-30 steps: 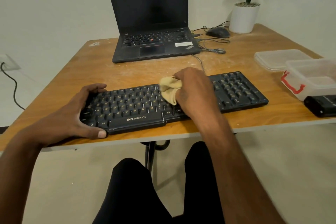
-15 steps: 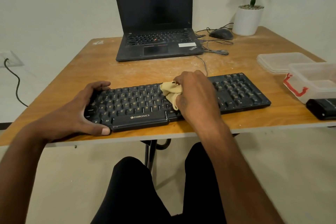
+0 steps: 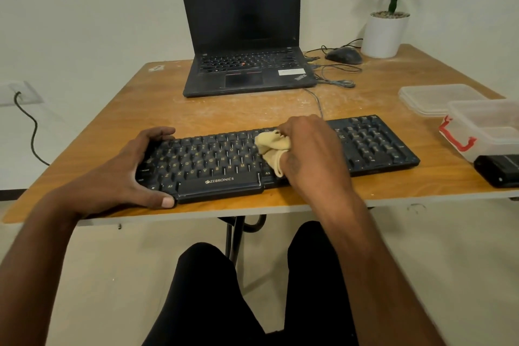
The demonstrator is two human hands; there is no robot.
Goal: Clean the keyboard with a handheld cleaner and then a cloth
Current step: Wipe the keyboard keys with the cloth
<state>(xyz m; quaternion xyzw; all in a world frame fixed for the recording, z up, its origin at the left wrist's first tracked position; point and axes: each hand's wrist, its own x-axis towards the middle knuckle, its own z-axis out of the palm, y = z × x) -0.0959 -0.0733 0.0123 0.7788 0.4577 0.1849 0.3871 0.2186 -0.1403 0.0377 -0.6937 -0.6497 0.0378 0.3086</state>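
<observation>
Plain pale walls close off the far side of a worn wooden table (image 3: 230, 118), seen from the head camera, the only view. On it the black keyboard (image 3: 280, 157) lies along the near edge. The right hand (image 3: 311, 152) sits on its middle, fingers curled round a bunched yellow cloth (image 3: 271, 149) and pressing it onto the keys; most of the cloth pokes out to the left of that grip. The left hand (image 3: 134, 174) holds the keyboard's left end, thumb on the front edge and fingers hooked over the back, well apart from the cloth.

Beyond the wiping hand stand an open laptop (image 3: 244, 36), a mouse (image 3: 344, 55) and a white plant pot (image 3: 384, 34). To its right sit clear plastic boxes (image 3: 477, 123) and a black device (image 3: 500, 170) that may be the handheld cleaner.

By my judgement the cloth stage is in hand. Next, the cloth should travel across the rows, including the number pad to the right of the grip, with the left hand steadying the board against sliding.
</observation>
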